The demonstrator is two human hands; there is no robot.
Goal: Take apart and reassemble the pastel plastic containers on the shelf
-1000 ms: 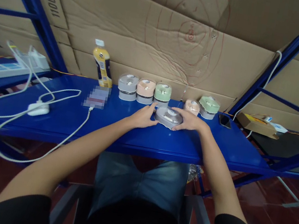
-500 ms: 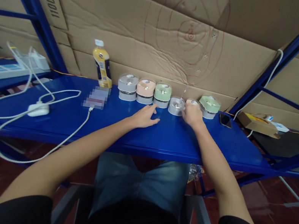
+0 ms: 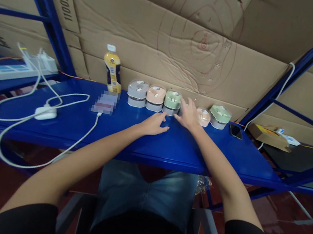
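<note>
A row of small round containers with clear lids stands along the back of the blue table. From the left come a grey stack (image 3: 137, 93), a peach-topped stack (image 3: 155, 98) and a green-topped stack (image 3: 172, 103). My left hand (image 3: 152, 124) rests before the green-topped stack, thumb and fingers apart, holding nothing. Just right of that stack, my right hand (image 3: 188, 115) reaches forward with spread fingers. It covers the spot of the single grey container, which is hidden; contact cannot be made out. Beyond it are a single peach container (image 3: 203, 117) and another green-topped stack (image 3: 219, 117).
A yellow drink bottle (image 3: 113, 70) stands at the back left, near a blurred-out flat item (image 3: 105, 102) with a cable plugged in. A white charger (image 3: 45, 113) and looped cables lie left. A phone (image 3: 235, 131) lies right. Cardboard (image 3: 130, 27) walls the back.
My right hand has moved left from the peach container to the single grey container's place, and its fingers have spread. My left hand has barely moved. The view has shifted slightly.
</note>
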